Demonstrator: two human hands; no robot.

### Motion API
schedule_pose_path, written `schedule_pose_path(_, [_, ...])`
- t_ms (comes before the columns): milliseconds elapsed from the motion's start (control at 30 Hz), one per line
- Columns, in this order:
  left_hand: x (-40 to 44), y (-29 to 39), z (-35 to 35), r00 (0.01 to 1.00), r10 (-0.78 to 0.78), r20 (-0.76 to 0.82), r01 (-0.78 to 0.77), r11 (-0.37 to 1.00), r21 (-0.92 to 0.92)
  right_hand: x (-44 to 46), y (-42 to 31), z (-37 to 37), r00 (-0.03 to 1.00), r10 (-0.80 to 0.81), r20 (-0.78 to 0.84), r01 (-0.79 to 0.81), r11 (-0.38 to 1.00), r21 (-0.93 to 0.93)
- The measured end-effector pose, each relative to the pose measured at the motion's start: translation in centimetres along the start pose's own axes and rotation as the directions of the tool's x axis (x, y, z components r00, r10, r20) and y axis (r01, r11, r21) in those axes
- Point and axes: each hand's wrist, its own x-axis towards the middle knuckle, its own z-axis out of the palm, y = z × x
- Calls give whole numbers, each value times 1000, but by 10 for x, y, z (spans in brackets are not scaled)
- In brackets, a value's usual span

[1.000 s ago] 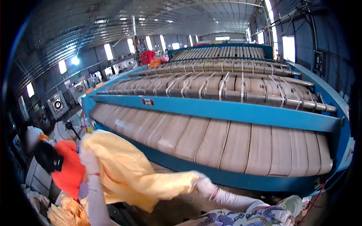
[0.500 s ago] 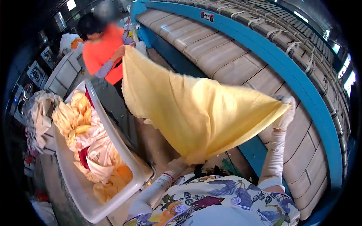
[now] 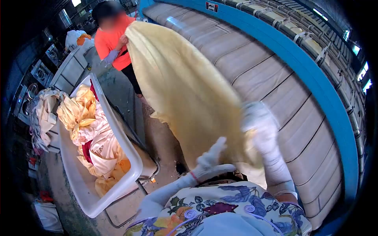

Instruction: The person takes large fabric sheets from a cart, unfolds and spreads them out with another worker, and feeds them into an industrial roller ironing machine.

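A large yellow cloth (image 3: 185, 86) hangs stretched between a co-worker in an orange top (image 3: 114, 43), who holds its far corner, and my side. My right hand (image 3: 262, 126), in a white glove and blurred by motion, is at the cloth's near right edge, closed on it. Just in front of my body, my left hand (image 3: 210, 157), also gloved, is held up before the cloth's lower part with its fingers apart and nothing in them.
A white tub cart (image 3: 136, 169) with yellow, pink and dark red cloths stands at left. The machine's padded belt (image 3: 252, 67) and blue frame (image 3: 311, 84) run along the right. More bundled cloth (image 3: 45, 114) lies far left.
The view has turned down and left since the first frame. Since the second, my right hand has come lower and inward with the cloth, and my left hand has risen with its fingers spread.
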Motion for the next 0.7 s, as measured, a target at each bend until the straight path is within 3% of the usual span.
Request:
schedule_pose_path(33, [13,15,7,958,-201,206,218,974,-61,0,4,18,941,-169,293,177,984,1])
schedule_pose_path(100, [27,2,31,918,-246,310,250,968,28,-11,-24,67,785,-156,599,333,922,-197])
schedule_pose_path(200, [24,-34,34,946,-245,213,205,960,193,-15,-31,73,798,-232,556,259,965,31])
schedule_pose_path(300, [0,-75,22,950,-300,82,263,917,300,-21,-20,71,855,-198,479,259,964,-64])
schedule_pose_path(433, [-33,-99,0,915,-402,-48,393,855,338,-49,-7,93,880,-111,462,117,993,15])
schedule_pose_path(500, [-40,-93,-13,870,-487,-70,483,817,316,-36,-8,91,871,-192,452,220,976,-9])
schedule_pose_path(600, [-85,-176,-16,872,-400,-282,441,892,99,-2,-19,77,867,-290,406,306,952,27])
schedule_pose_path(700, [-90,-158,-52,706,-564,-427,680,707,191,15,-22,70,867,-360,345,379,925,16])
